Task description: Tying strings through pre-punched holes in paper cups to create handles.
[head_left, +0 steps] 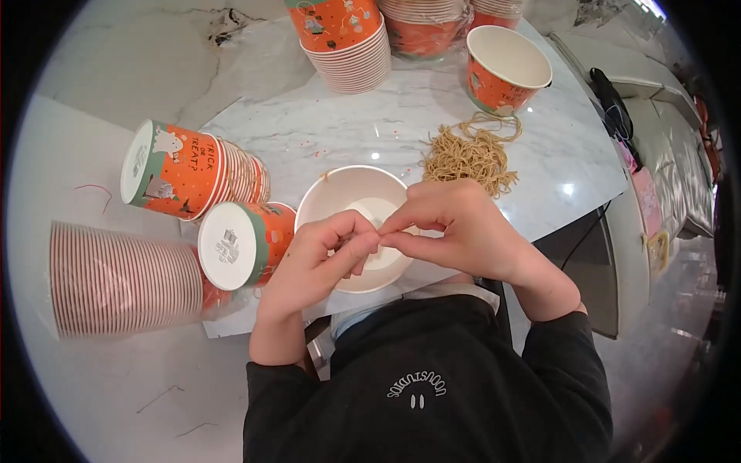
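Both my hands are closed in a pinch, their fingertips meeting over a white-lined paper bucket in front of me. My left hand has its thumb and index finger pressed together. From the other side, my right hand pinches at the same spot. Whatever lies between the fingertips is too small or hidden to make out. A short bit of tan cord shows at the bucket's far left rim. Beyond my right hand lies a tangled heap of tan cord.
An orange paper bucket stands upright behind the cord. Stacked buckets rise at the back of the marble table. On the left lie a stack on its side, another bucket and a long plastic-wrapped stack.
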The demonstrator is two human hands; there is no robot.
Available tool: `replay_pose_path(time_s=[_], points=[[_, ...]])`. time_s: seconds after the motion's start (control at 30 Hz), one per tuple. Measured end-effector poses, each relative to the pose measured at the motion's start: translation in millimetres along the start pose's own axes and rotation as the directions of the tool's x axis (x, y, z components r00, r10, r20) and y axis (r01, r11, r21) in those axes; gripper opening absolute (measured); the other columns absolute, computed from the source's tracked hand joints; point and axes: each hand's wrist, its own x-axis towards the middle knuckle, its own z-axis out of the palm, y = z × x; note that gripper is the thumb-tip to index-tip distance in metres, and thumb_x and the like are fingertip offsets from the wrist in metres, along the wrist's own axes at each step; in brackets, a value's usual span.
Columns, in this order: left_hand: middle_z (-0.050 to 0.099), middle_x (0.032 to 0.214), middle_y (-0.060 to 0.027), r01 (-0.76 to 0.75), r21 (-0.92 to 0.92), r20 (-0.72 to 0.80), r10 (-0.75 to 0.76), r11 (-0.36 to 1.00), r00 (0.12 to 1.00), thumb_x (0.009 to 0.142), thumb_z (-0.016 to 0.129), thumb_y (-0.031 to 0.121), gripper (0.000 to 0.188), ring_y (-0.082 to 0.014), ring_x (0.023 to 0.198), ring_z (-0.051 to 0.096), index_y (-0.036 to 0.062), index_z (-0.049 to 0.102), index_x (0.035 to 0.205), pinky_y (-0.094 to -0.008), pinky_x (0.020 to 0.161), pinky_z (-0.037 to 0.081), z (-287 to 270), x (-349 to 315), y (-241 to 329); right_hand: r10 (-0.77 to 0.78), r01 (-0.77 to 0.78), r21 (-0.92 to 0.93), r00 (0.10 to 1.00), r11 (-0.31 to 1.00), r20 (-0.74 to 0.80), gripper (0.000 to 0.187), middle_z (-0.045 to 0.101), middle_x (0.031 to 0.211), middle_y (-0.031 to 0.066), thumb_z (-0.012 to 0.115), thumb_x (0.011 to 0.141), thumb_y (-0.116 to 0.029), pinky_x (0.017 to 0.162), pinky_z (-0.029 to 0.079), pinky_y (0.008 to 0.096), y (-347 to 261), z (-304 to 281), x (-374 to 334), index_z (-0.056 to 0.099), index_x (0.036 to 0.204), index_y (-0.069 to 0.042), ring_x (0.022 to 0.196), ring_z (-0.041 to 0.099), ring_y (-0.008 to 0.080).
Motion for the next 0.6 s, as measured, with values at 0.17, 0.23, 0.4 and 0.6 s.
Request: replay_pose_path(time_s=[0.17,0.23,0.4,0.6], points=[[0.065,0.092,-0.0024,-0.178,0.214,0.077,0.165,0.96,0.983,0.097,0.071,0.019,0.02,-0.0114,0.079,0.059,0.0026,0.064,0.105,-0.0253,0.068,0.046,-5.2,-3.0,7.7,-0.076,0.09,0.052,0.972,0.995,-0.222,0.012,0.065,0.07,0.0013,0.078,0.08,0.001,0.054,0.037,0.0257,-1.9,-4.9,-0.2,0.079,0.091,-0.004,0.06,0.052,0.0088],[0.065,0.122,-0.0113,-0.422,0.587,0.334,0.268,0.691,0.904,0.083,0.08,0.022,0.047,-0.0311,0.113,0.063,0.0028,0.063,0.123,-0.0401,0.092,0.052,-9.6,-4.0,9.2,-0.057,0.065,0.018,0.962,0.998,-0.268,0.011,0.067,0.073,0.0014,0.078,0.079,0.0,0.054,0.039,0.026,-6.3,-11.5,-0.4,0.078,0.089,-0.005,0.06,0.054,0.0101],[0.065,0.125,-0.0149,-0.364,0.626,0.453,0.059,0.689,0.89,0.081,0.072,0.011,0.048,-0.0374,0.115,0.064,0.0016,0.062,0.126,-0.0438,0.094,0.053,-3.4,-6.0,-5.5,-0.512,0.302,-0.431,0.664,0.85,-0.545,0.022,0.066,0.073,0.0019,0.078,0.069,0.006,0.053,0.039,0.0262,0.1,-22.4,-0.3,0.076,0.088,-0.005,0.062,0.052,0.0128],[0.072,0.108,-0.0064,-0.116,0.298,-0.127,0.16,0.948,0.979,0.094,0.065,-0.003,0.035,-0.0084,0.099,0.068,0.0009,0.062,0.128,-0.0249,0.081,0.059,-9.7,5.8,-6.9,-0.596,0.337,-0.555,0.7,0.761,-0.393,0.036,0.06,0.084,0.0052,0.082,0.061,0.004,0.056,0.045,0.0286,-12.5,-22.2,-8.3,0.075,0.094,-0.008,0.067,0.058,0.0192]])
